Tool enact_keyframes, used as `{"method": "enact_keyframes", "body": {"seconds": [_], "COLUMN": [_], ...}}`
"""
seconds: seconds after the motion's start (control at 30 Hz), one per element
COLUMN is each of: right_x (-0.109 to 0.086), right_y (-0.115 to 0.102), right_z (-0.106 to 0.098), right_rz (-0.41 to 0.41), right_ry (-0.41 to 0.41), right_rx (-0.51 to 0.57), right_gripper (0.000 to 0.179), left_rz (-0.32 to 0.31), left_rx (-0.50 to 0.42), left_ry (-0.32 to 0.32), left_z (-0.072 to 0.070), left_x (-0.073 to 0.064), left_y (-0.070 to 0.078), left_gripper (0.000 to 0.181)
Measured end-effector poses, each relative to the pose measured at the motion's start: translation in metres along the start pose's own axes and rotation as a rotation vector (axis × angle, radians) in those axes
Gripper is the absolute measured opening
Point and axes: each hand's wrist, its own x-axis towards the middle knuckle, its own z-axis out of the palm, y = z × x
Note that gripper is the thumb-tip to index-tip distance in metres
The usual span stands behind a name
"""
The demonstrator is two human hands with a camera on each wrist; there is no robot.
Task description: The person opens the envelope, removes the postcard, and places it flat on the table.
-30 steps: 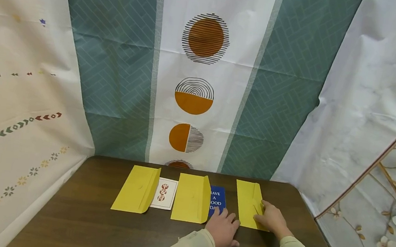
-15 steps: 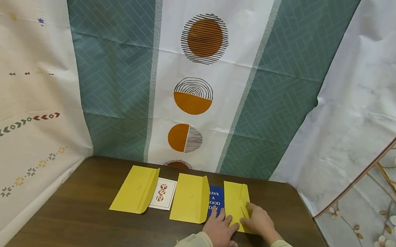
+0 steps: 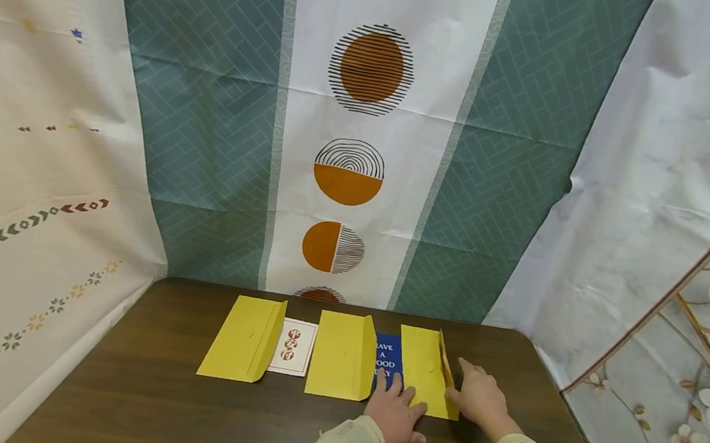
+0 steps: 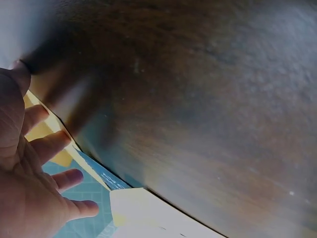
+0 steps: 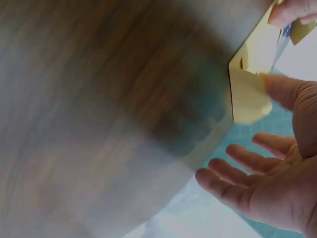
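Note:
My left hand (image 3: pixel 394 420) lies with spread fingers at the lower edge of a blue card (image 3: pixel 389 347) with white lettering. Some of its fingertips reach the lower left corner of the right yellow envelope (image 3: pixel 420 368). At that envelope's right side is my right hand (image 3: pixel 484 401), its thumb touching the lifted flap (image 5: pixel 248 98). The right wrist view shows the other fingers extended, apart from the paper. Left of the blue card lies a middle yellow envelope (image 3: pixel 336 354), then a white card (image 3: pixel 293 346) with red characters, then a left yellow envelope (image 3: pixel 240 340).
The envelopes and cards form a row near the back of a dark wooden table (image 3: pixel 175 413). Behind the table hangs a green and white patterned cloth (image 3: pixel 217 162). Pale cloths hang at the left (image 3: pixel 38 178) and right (image 3: pixel 671 214).
My right hand has slid the right envelope leftward against the blue card, then shifted to its right edge. The envelope's flap now stands raised. My left hand has barely moved.

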Motion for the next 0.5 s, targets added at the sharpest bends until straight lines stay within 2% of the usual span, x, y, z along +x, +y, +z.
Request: {"method": "enact_keyframes", "body": {"seconds": [0.17,0.27,0.5], "right_x": [-0.002,-0.005,-0.008], "right_y": [0.025,0.040,0.050], "right_z": [-0.006,-0.002,0.004], "right_rz": [0.009,-0.022,-0.092], "right_ry": [0.016,0.009,-0.018], "right_rx": [-0.038,-0.030,-0.005], "right_gripper": [0.077,0.075,0.054], "left_rz": [-0.013,-0.020,-0.025], "left_rx": [0.007,0.002,-0.014], "left_ry": [-0.001,-0.003,-0.012], "left_z": [0.001,0.001,-0.002], "left_x": [0.000,-0.001,-0.002], "left_y": [0.001,0.002,0.002], "left_gripper": [0.059,0.059,0.059]}}
